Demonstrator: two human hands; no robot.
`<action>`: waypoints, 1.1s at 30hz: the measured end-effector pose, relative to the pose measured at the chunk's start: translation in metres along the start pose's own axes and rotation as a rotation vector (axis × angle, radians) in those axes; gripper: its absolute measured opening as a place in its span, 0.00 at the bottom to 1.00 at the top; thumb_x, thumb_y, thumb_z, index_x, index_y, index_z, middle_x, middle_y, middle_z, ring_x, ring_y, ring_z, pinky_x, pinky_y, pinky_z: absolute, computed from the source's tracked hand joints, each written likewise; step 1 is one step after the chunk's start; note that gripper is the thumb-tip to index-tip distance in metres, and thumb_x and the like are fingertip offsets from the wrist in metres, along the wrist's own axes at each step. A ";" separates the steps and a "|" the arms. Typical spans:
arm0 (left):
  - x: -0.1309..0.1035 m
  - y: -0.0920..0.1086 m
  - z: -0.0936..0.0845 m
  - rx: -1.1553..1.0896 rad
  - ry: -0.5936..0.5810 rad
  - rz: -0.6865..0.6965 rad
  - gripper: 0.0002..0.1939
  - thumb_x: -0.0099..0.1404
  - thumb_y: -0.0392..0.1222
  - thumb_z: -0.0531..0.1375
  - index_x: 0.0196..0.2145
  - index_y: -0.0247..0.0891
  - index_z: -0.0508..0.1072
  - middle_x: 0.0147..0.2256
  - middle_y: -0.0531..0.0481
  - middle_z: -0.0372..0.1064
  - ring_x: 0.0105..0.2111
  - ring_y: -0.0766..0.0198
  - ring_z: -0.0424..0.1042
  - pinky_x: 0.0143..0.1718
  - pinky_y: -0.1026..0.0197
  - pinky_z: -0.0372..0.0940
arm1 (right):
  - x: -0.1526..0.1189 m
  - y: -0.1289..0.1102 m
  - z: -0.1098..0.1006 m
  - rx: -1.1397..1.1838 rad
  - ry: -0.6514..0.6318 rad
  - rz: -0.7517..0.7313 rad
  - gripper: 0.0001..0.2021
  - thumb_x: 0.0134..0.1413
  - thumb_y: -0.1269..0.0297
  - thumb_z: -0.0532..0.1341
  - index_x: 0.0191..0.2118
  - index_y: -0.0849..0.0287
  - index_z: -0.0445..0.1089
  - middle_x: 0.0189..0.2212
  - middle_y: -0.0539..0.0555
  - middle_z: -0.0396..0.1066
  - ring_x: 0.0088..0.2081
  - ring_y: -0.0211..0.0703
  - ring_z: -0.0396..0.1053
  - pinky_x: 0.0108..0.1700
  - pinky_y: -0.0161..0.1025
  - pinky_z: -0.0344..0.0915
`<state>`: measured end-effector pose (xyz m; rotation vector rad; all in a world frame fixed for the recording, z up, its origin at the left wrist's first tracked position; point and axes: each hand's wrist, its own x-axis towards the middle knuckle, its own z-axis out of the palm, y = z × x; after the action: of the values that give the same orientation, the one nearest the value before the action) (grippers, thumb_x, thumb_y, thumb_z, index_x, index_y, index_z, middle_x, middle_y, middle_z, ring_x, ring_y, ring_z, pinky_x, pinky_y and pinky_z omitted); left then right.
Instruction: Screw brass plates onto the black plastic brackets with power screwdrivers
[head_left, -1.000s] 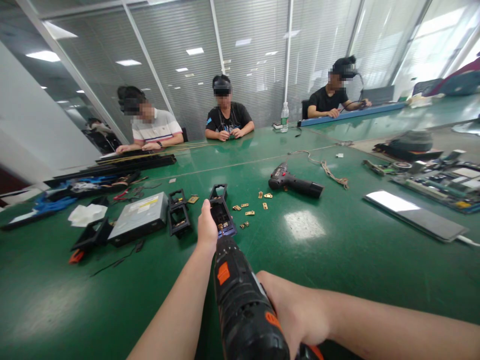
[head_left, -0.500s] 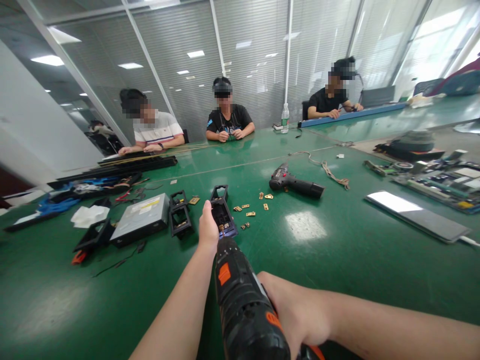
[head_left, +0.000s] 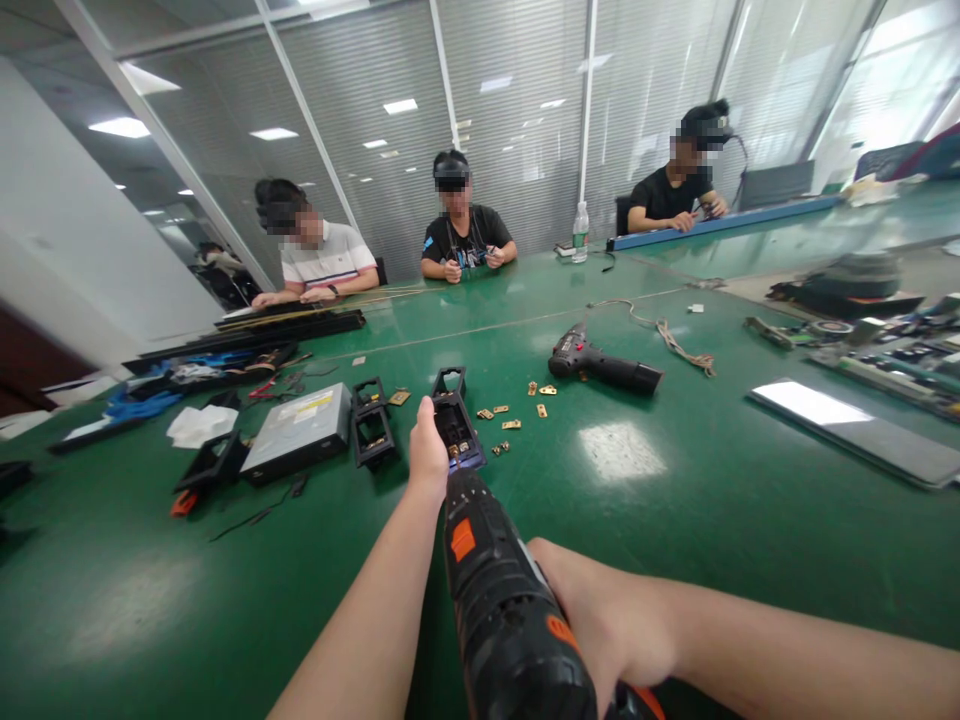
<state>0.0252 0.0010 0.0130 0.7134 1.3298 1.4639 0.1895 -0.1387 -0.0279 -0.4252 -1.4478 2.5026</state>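
My right hand [head_left: 592, 610] is closed round the handle of a black and orange cordless drill [head_left: 499, 590]. The drill points away from me, and its front end meets the near end of a black plastic housing [head_left: 456, 430]. My left hand [head_left: 428, 450] grips that housing by its left side, thumb up; the other fingers are hidden. Small brass parts show inside the housing's near end. Several small brass plates [head_left: 511, 425] lie loose to the right of it. Two more black frames [head_left: 373, 437] stand to its left.
A second cordless drill [head_left: 600, 365] lies beyond the brass plates. To the left are a grey disc drive [head_left: 298, 430], white tissue [head_left: 201, 425] and cables. A tablet-like slab [head_left: 855, 430] and circuit boards [head_left: 900, 345] lie right. Three people sit across the green table [head_left: 720, 540].
The view has shifted slightly, so things on the table appear farther right. Both hands keep their hold on the drill and housing. The middle person's hands have moved apart.
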 end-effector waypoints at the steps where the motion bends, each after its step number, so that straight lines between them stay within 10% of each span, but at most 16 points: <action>1: -0.001 0.001 0.001 -0.005 0.001 0.004 0.33 0.85 0.73 0.62 0.41 0.40 0.84 0.32 0.39 0.87 0.30 0.49 0.89 0.24 0.60 0.71 | -0.002 -0.001 0.001 0.011 -0.007 -0.010 0.47 0.08 0.82 0.89 0.50 0.62 0.88 0.38 0.53 0.90 0.36 0.52 0.87 0.43 0.42 0.89; 13: -0.008 0.005 0.004 -0.016 0.017 -0.004 0.30 0.86 0.69 0.62 0.38 0.42 0.82 0.29 0.42 0.83 0.29 0.49 0.88 0.27 0.58 0.75 | -0.003 -0.008 0.005 0.035 0.010 0.000 0.47 0.06 0.83 0.87 0.49 0.62 0.89 0.35 0.51 0.88 0.31 0.43 0.80 0.39 0.39 0.88; 28: -0.004 0.004 0.001 0.013 0.007 0.000 0.31 0.87 0.70 0.61 0.42 0.41 0.85 0.31 0.42 0.86 0.29 0.51 0.88 0.25 0.59 0.73 | -0.001 -0.005 0.000 -0.024 -0.006 0.003 0.48 0.10 0.78 0.92 0.52 0.62 0.89 0.40 0.54 0.91 0.38 0.53 0.88 0.44 0.43 0.88; 33: -0.009 0.007 0.003 0.001 0.013 -0.016 0.30 0.89 0.67 0.60 0.39 0.41 0.83 0.34 0.39 0.88 0.32 0.49 0.91 0.28 0.58 0.77 | 0.001 -0.006 0.004 -0.002 -0.013 -0.019 0.55 0.01 0.70 0.94 0.54 0.64 0.89 0.43 0.60 0.91 0.39 0.57 0.88 0.32 0.37 0.77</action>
<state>0.0288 -0.0054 0.0224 0.6940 1.3431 1.4572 0.1871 -0.1385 -0.0214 -0.3946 -1.4526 2.4939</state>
